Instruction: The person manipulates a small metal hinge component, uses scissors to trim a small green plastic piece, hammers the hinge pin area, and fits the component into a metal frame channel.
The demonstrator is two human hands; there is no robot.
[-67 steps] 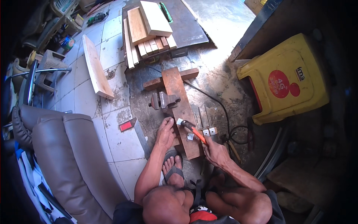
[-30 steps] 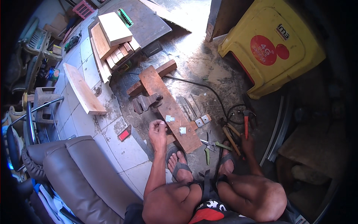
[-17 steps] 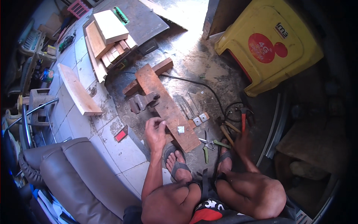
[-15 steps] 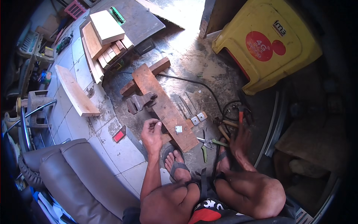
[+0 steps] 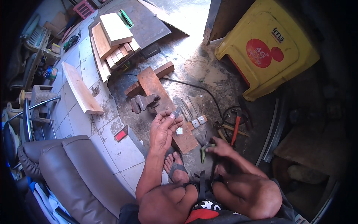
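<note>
My left hand (image 5: 162, 127) is raised over a worn wooden board (image 5: 185, 143), its fingers pinching a small grey metal piece (image 5: 176, 112). Just below those fingers, a small shiny square plate (image 5: 179, 131) lies on the board. My right hand (image 5: 220, 148) is low in front of my right foot, fingers closed around a handle of green-handled pliers (image 5: 203, 152). Part of the pliers is hidden by that hand. A rusty metal vise (image 5: 143, 103) sits against the board's left side.
Right of the board lie two metal rods (image 5: 192, 106), a wood block with square metal plates (image 5: 198, 121) and a hammer with an orange handle (image 5: 235, 130). A black cable (image 5: 201, 88) crosses the floor. A yellow plastic stool (image 5: 268, 48) stands far right; stacked planks (image 5: 115, 30) lie far left.
My left hand has moved up and right over the board, and the grey piece now shows in it. My right hand has left the hammer and moved left to the pliers.
</note>
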